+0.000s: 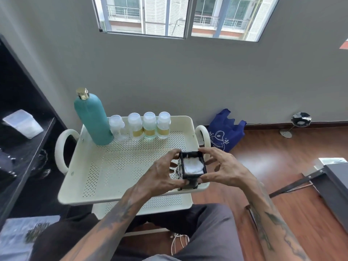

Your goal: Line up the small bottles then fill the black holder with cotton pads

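Observation:
A square black holder with white cotton pads inside is held between both hands over the near right corner of the cream perforated tray. My left hand grips its left side and my right hand grips its right side. At the tray's back edge several small clear bottles stand in a row: one plain, then three with gold bands. The holder's lower part is hidden by my fingers.
A tall teal bottle with a gold cap stands at the tray's back left. A black shelf unit with a clear bag is on the left. A blue bag leans on the wall at right, above wooden floor.

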Demonstrator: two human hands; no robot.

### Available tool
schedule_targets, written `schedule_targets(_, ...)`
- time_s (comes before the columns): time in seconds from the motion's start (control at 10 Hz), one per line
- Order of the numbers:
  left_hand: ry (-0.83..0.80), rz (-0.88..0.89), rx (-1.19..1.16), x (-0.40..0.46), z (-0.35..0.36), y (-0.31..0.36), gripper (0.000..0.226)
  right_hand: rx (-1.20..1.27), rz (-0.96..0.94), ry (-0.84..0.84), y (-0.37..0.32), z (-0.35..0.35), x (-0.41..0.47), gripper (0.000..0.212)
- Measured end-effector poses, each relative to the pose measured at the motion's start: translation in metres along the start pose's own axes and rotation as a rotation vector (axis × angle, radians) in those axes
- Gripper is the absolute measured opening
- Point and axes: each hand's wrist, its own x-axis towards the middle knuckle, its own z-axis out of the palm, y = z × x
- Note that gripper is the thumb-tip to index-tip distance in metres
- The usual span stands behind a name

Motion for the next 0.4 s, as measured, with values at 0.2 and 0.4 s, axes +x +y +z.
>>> schedule_targets(0.2, -0.056, -0.016, 0.050, -0.007, -0.005, -0.011, 0.102, -0.003, 0.050, -0.062, -0.008, -0.002, -0.001, 0.102)
schedule_targets(0.4, -0.004, -0.254, 0.301, -0.042, -0.050, -0.074, 0.060, -0.055, -0.075, 0.186, -0.053, 0.005, 0.015, 0.084)
